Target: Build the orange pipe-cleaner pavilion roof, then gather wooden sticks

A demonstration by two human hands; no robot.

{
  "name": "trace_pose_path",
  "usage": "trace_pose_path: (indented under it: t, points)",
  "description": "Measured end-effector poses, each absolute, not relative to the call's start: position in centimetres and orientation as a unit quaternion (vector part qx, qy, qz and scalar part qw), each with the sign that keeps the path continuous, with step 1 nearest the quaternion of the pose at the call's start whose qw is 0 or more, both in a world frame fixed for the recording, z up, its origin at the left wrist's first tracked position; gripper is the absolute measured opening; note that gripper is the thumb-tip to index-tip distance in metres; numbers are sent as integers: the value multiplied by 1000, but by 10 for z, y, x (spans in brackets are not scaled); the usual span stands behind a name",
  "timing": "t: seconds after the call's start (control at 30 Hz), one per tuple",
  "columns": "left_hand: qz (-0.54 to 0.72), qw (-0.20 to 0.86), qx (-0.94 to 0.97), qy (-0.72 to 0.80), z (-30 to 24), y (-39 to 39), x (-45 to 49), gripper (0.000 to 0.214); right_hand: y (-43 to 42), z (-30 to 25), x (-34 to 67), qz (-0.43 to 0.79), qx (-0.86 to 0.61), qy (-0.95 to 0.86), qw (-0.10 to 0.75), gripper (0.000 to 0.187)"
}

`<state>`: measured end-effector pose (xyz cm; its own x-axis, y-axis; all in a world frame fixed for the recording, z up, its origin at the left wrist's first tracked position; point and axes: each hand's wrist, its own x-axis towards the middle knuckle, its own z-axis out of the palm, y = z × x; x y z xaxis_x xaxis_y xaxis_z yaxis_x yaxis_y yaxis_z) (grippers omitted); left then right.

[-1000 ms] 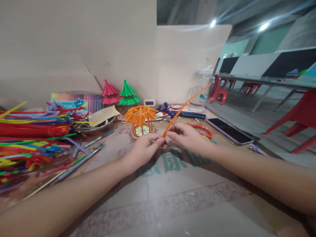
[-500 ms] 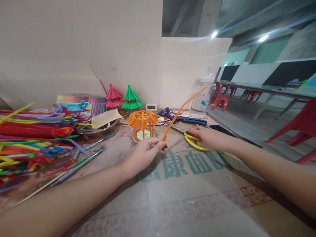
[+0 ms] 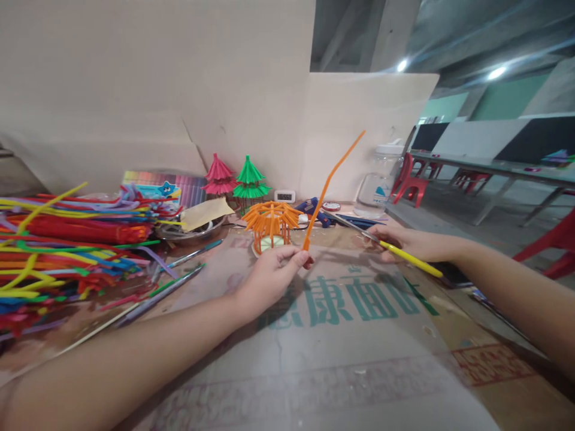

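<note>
My left hand (image 3: 274,272) pinches the lower end of a long orange straw (image 3: 330,175), which rises up and bends to the right. Over on the right, my right hand (image 3: 406,242) is closed on scissors (image 3: 386,244) with yellow handles, lifted just off the table, blades pointing left toward the straw. Just behind my left hand stands a small orange straw pavilion (image 3: 270,221) on a pale green base.
A heap of coloured straws (image 3: 67,239) fills the left side. Pink (image 3: 219,175) and green (image 3: 249,178) straw towers stand at the cardboard wall. A blue glue gun (image 3: 314,208), a metal dish (image 3: 195,230), a clear bottle (image 3: 377,182) and a phone partly hidden under my right wrist lie nearby. Red chairs stand to the right.
My right hand let go of the straw, reached right to the scissors and picked them up. My left hand kept the straw and tilted it more upright.
</note>
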<state>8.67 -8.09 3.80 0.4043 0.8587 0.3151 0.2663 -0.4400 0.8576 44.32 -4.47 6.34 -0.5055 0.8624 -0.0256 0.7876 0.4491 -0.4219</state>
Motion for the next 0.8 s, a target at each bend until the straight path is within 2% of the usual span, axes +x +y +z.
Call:
trace_pose_path:
  t: [0.1, 0.23, 0.4, 0.57, 0.8]
  points:
    - [399, 377, 750, 369, 38, -81, 87, 32, -52, 68, 435, 241, -465, -847, 85, 59]
    - [393, 368, 755, 373, 41, -83, 86, 31, -65, 75, 413, 298, -427, -849, 91, 67]
    - [379, 376, 766, 357, 43, -85, 87, 29, -75, 75, 392, 300, -415, -854, 92, 81]
    - [367, 393, 767, 350, 42, -85, 88, 31, -79, 69, 385, 272, -413, -865, 92, 75]
    - [344, 402, 771, 355, 46, -87, 89, 29, -80, 69, 377, 287, -397, -866, 101, 79]
